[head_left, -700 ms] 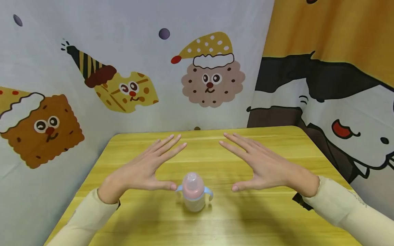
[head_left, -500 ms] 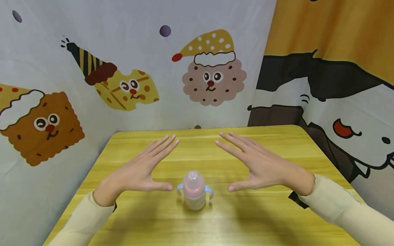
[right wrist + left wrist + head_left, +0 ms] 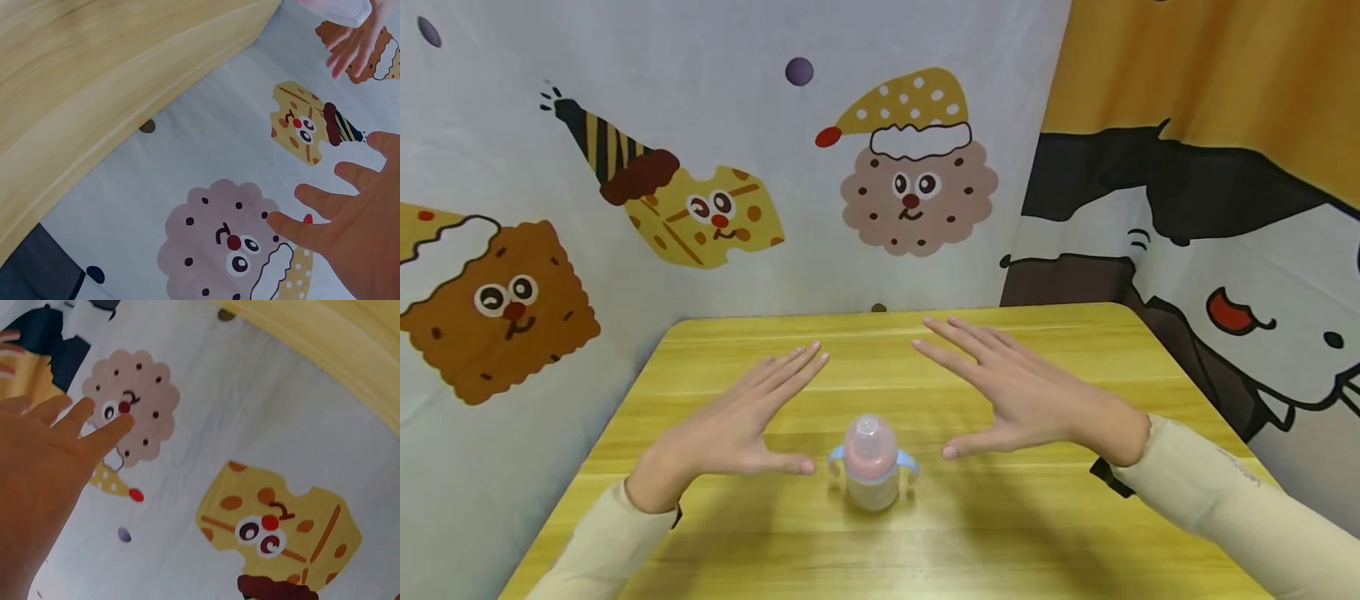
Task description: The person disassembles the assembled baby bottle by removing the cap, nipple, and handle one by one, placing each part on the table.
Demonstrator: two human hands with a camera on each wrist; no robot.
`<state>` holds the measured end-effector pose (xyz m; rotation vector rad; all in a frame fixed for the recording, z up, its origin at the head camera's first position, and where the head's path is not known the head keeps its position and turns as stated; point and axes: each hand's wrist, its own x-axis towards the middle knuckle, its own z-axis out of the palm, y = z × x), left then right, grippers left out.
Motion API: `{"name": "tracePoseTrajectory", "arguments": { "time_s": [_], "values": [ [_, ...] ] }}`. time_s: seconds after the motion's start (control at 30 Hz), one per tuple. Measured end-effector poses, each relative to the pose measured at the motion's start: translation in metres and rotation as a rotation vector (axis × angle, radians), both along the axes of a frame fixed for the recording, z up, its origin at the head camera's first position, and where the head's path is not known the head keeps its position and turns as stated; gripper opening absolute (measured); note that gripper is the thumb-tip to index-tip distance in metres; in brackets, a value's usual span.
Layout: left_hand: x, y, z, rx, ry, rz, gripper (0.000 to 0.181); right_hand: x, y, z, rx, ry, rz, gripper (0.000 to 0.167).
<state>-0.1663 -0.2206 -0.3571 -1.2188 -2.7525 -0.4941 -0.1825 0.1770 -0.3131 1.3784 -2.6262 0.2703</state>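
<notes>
Baby bottle (image 3: 871, 492): 1 pc, upright on the worktop (image 3: 880, 554), about mid-width, between the two hands. Near to far:

Sleeves: 2, cream, coming in from the lower corners, left sleeve (image 3: 602, 542) and right sleeve (image 3: 1210, 504). One dark piece visible under each cuff, too small to identify.

Hands: 2, both released, palms down, fingers straight and spread, gripping nothing. Left hand (image 3: 737, 429) on the bottle's left, thumb pointing at it, just short of the handle. Right hand (image 3: 1018, 400) on the other side, thumb also pointing in, slightly wider gap. Neither touches the bottle in the head view.

Bottle parts: 1 clear cap (image 3: 869, 436), 1 pink collar (image 3: 868, 467), 2 blue handles (image 3: 836, 458), one per side. Body pale; contents can't be made out.

Worktop: 1, yellow wood grain, rounded far corners.

Beyond: printed cloth (image 3: 737, 75) hangs behind the far edge and along both sides, boxing the worktop in. Prints: 1 brown square biscuit (image 3: 550, 333), 1 cheese wedge (image 3: 681, 237), 1 pink round biscuit (image 3: 917, 221), all hatted; 1 big black-and-white animal (image 3: 1285, 267) at right.
</notes>
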Motion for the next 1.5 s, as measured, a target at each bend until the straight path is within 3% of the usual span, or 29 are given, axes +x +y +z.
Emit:
{"name": "tracePoseTrajectory", "arguments": {
  "time_s": [0.2, 0.33, 0.5, 0.67, 0.97, 1.2, 1.5],
  "values": [
    [-0.007, 0.002, -0.015, 0.004, -0.029, -0.022, 0.121, -0.009, -0.015, 0.017, -0.045, 0.013, -0.006, 0.115],
    [-0.011, 0.006, -0.031, -0.006, -0.082, -0.028, 0.122, -0.010, -0.024, 0.026, -0.030, 0.025, 0.015, 0.115],
    [-0.016, 0.012, -0.049, 0.018, -0.108, -0.057, 0.122, -0.009, -0.027, 0.018, -0.032, 0.016, 0.039, 0.114],
    [-0.022, 0.021, -0.061, 0.043, -0.155, -0.106, 0.123, -0.012, -0.028, 0.006, -0.056, -0.018, 0.046, 0.113],
    [-0.031, 0.035, -0.076, 0.034, -0.263, -0.165, 0.120, -0.014, -0.021, -0.007, -0.071, -0.057, 0.013, 0.113],
    [-0.033, 0.042, -0.082, 0.101, -0.412, -0.226, 0.111, -0.011, -0.016, -0.011, -0.046, -0.052, 0.016, 0.111],
    [-0.036, 0.053, -0.091, 0.164, -0.536, -0.271, 0.111, -0.007, -0.016, -0.010, -0.053, -0.047, 0.030, 0.111]
  ]
}}
